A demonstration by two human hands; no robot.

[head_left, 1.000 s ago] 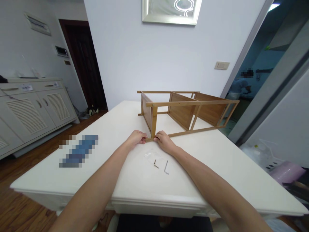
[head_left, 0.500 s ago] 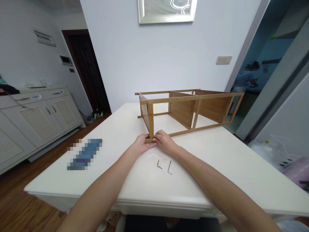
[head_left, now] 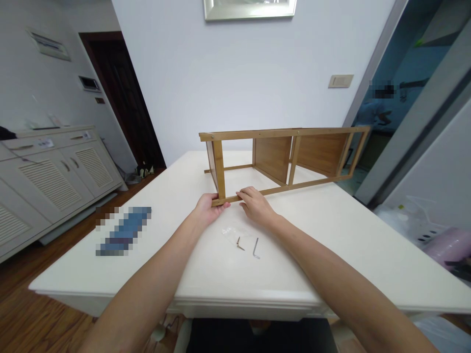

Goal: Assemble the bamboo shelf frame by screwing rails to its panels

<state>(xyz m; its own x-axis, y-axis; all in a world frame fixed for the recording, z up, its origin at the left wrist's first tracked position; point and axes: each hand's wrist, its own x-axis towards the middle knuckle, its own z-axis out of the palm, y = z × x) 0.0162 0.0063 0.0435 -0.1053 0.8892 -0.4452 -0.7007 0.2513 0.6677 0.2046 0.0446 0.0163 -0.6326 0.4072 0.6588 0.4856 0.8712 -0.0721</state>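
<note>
A wooden shelf rack (head_left: pixel 270 134) lies on its side on the white table (head_left: pixel 316 255), its near end pointing left. My left hand (head_left: pixel 210 210) is closed round the low near corner of the frame, with fingers under the lower rail. Just right of the corner post, my right hand (head_left: pixel 255 203) rests at the same rail, fingertips bent against it; its palm side is hidden. Toward me on the tabletop lie a few screws (head_left: pixel 240 245), an L-shaped hex key (head_left: pixel 255 249) and a crumpled clear plastic bag (head_left: pixel 232 233).
A blurred-out blue item (head_left: pixel 127 230) lies on the left of the table. The wall (head_left: pixel 235 73) stands right behind the rack. A white cabinet (head_left: pixel 62 166) is at the far left. In the doorway on the right, a person (head_left: pixel 371 110) stands.
The rack's near end has swung and tipped, so its top rails now nearly line up. My left hand has wrapped under the corner. My right hand has shifted slightly along the rail.
</note>
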